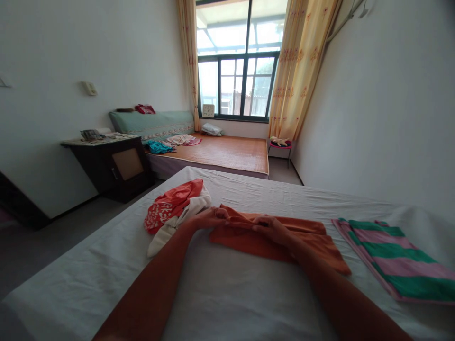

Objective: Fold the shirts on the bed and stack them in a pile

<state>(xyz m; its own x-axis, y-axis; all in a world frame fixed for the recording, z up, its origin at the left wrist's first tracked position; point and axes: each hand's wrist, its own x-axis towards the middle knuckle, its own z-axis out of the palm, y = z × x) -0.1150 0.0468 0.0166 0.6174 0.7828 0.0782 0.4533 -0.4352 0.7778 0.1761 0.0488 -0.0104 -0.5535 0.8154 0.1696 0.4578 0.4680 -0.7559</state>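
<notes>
**Forearms Out, Both Hands on an Orange Garment**

Two bare forearms reached away from the camera across a white bedsheet and met at an orange garment, which lay flat near the middle of the bed. The left hand had its fingers closed in a pinch on the garment's far left corner, where the cloth was doubled over. The right hand lay just beside it, fingers curled down over the same far edge and gripping the fabric. Neither palm was open.

Touching the left hand's outer side sat a loose heap of red and white clothes, unfolded. Well to the right, apart from the garment, a green-and-pink striped cloth lay flat and squared up.

Judging by the doubled edge and the paired grip, a fold of the orange garment looked to be in hand, roughly midway: the piece was already narrowed but not yet compact. A further fold would call for both pinches to stay level so the edge came over straight, and for the cloth to keep clear of the heap on the left.

Beyond the bed stood a dark cabinet, a second bed topped with a woven mat, a window and yellow curtains.
</notes>
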